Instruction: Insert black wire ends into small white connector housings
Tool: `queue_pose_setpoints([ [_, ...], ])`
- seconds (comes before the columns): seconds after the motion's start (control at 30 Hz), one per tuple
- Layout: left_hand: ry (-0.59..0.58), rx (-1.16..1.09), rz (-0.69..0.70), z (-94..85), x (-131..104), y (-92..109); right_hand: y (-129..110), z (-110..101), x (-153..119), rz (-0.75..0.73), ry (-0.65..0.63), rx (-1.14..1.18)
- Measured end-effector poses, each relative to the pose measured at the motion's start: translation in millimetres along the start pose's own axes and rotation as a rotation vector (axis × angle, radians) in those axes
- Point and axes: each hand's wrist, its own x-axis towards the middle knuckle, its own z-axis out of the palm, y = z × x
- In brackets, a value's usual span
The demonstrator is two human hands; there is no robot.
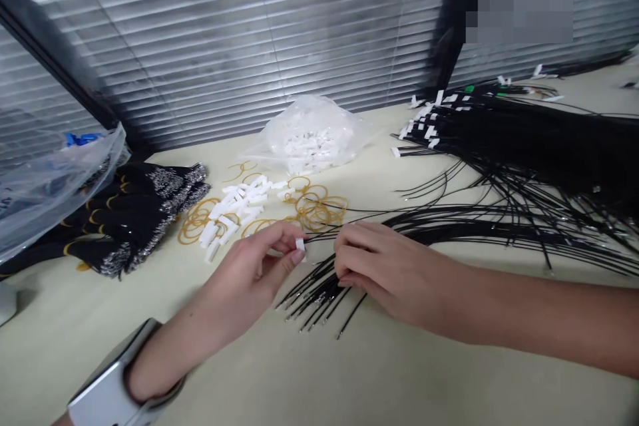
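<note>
Pinched between thumb and fingers of my left hand (pixel 262 263) is a small white connector housing (pixel 300 245). My right hand (pixel 379 266) is closed just right of it, its fingers curled over thin black wires (pixel 314 289); the fingertips are partly hidden. Metal-tipped wire ends fan out below and left of that hand, over the table. A wire runs from the right hand toward the white housing, but I cannot tell whether it is inserted. Left of the hands lies a pile of loose white housings (pixel 239 206).
Yellow rubber bands (pixel 319 208) lie around the pile. Behind stands a clear bag (pixel 314 133) of white housings. At left, bundled black wires (pixel 110 213) lie beside a plastic bag (pixel 60 180). A large black bundle with white housings (pixel 524 140) fills the right. Window blinds (pixel 259 33) border the back.
</note>
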Motion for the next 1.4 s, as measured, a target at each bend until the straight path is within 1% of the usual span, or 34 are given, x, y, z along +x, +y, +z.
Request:
queue_pose_setpoints([
  [0.07,0.024,-0.063,-0.045,-2.0,0,-1,1,0,0,0.026,0.039,0.013],
  [0.13,0.037,-0.152,-0.071,-4.3,0,-3,1,-1,0,0.084,0.088,0.054],
  [0.2,0.007,-0.251,-0.07,-6.2,0,-4,0,-2,2,0.135,0.133,0.105],
  [0.33,-0.088,-0.43,-0.082,-6.4,0,-2,-3,-3,4,0.206,0.222,0.164],
  [0.43,-0.13,-0.503,-0.115,-4.8,0,1,-5,-2,4,0.262,0.249,0.175],
  [0.5,-0.134,-0.535,-0.135,-4.1,-1,2,-5,-1,3,0.267,0.259,0.174],
  [0.67,-0.101,-0.508,-0.114,-4.6,0,3,-6,0,1,0.266,0.261,0.149],
  [0.8,-0.1,-0.468,-0.115,-4.6,2,4,-5,1,1,0.262,0.271,0.139],
  [0.93,-0.088,-0.434,-0.119,-3.9,2,7,-5,2,0,0.258,0.269,0.176],
  [1.07,-0.093,-0.41,-0.109,-3.3,1,6,-5,1,-1,0.235,0.262,0.194],
  [1.4,-0.102,-0.387,-0.095,-2.4,-1,3,-4,2,0,0.251,0.244,0.208],
])
